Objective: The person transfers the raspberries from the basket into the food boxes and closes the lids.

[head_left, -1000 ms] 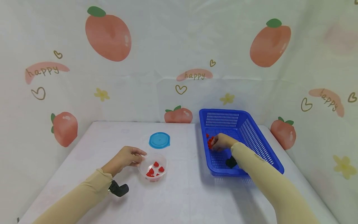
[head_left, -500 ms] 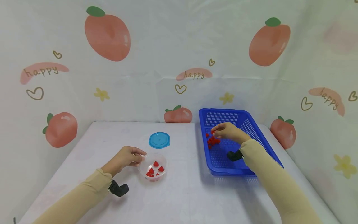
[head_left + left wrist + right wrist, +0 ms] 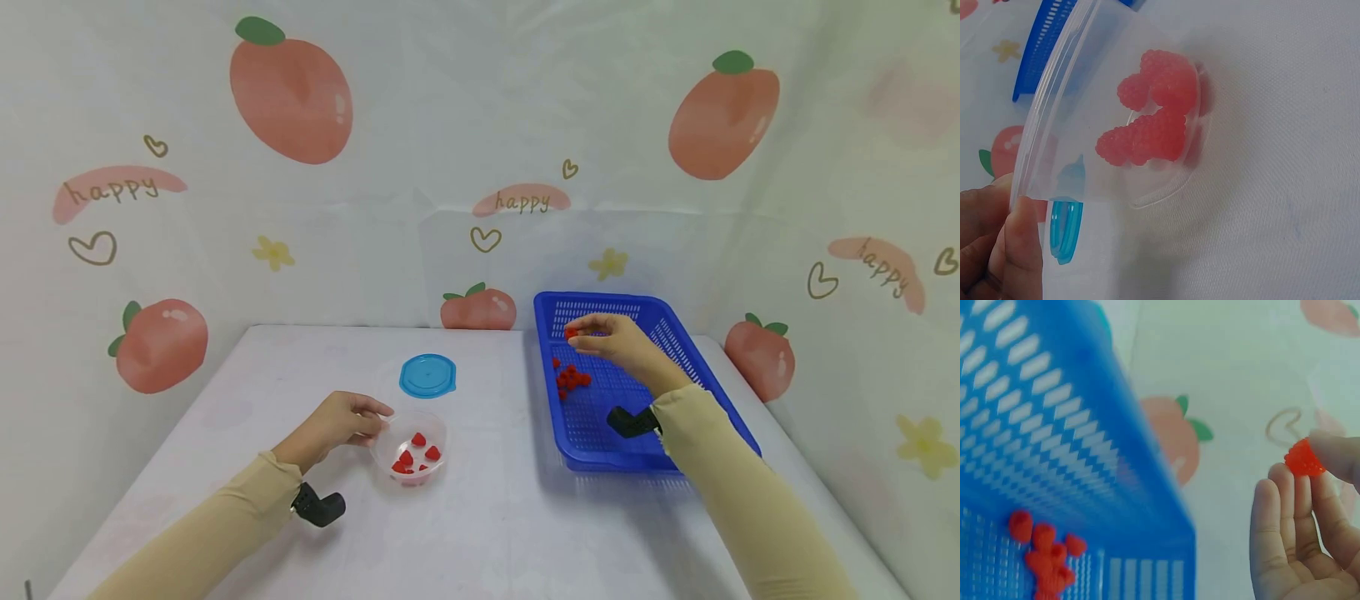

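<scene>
My left hand (image 3: 341, 425) pinches the rim of a clear round plastic tub (image 3: 1104, 106) on the table. Inside the tub lie several red raspberries (image 3: 1163, 81), visible through its frosted wall. Over the blue basket (image 3: 562, 446), my right hand (image 3: 618, 346) is raised, with one raspberry (image 3: 1304, 459) between thumb and fingertips. In the right wrist view the other fingers are nearly straight. More raspberries (image 3: 572, 377) lie clustered along the left side of the basket's floor.
A blue lid (image 3: 427, 376) lies flat on the white table (image 3: 480, 533) behind the tub. The basket's slotted walls stand high at the table's right. A fruit-printed curtain (image 3: 405, 125) hangs behind the table.
My right hand has risen from the raspberry cluster toward the basket's back, lifting one raspberry. My left hand and the tub have stayed where they were.
</scene>
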Demonstrator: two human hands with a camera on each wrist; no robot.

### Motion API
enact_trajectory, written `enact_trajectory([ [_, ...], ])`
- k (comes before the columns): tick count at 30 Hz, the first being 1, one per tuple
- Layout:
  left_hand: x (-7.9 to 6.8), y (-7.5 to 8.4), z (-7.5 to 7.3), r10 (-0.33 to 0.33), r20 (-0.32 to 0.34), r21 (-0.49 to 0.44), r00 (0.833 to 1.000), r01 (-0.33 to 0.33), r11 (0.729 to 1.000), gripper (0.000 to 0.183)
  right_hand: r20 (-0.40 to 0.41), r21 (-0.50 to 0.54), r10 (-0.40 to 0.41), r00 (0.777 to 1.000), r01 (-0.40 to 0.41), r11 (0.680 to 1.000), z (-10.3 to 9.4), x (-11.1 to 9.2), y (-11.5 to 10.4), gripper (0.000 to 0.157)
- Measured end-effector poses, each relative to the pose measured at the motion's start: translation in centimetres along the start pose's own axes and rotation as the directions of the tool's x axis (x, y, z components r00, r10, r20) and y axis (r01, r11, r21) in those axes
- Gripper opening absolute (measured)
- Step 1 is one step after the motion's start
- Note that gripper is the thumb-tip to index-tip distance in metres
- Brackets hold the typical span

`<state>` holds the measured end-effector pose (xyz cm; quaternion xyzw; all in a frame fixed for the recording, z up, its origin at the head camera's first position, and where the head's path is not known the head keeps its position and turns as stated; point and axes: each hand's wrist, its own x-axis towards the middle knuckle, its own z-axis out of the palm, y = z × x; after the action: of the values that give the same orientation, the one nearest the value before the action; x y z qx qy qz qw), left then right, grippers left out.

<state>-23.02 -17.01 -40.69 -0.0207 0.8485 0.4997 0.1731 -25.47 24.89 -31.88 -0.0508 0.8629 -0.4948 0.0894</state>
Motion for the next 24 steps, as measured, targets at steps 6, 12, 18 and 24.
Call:
enact_trajectory([
  [6,0.0,0.0,0.0,0.001,0.004,-0.002,1.000,-0.001,1.000,0.028,-0.026,0.071,-0.091,0.996,0.092,0.993,1.4,-0.8,-1.3,0.046],
  [12,0.0,0.1,-0.1,0.005,0.008,-0.009,1.000,-0.005,1.000,0.028,-0.024,0.149,-0.143,0.989,0.145,0.978,3.2,-1.7,-2.8,0.039],
  [18,0.0,0.1,-0.1,0.004,0.014,-0.021,1.000,-0.004,1.000,0.028,-0.016,0.213,-0.189,0.982,0.188,0.959,5.0,-2.5,-4.1,0.033],
  [24,0.0,0.0,-0.2,0.011,0.016,-0.024,1.000,-0.011,1.000,0.028,0.020,0.273,-0.223,0.975,0.209,0.939,7.2,-3.3,-5.1,0.029],
])
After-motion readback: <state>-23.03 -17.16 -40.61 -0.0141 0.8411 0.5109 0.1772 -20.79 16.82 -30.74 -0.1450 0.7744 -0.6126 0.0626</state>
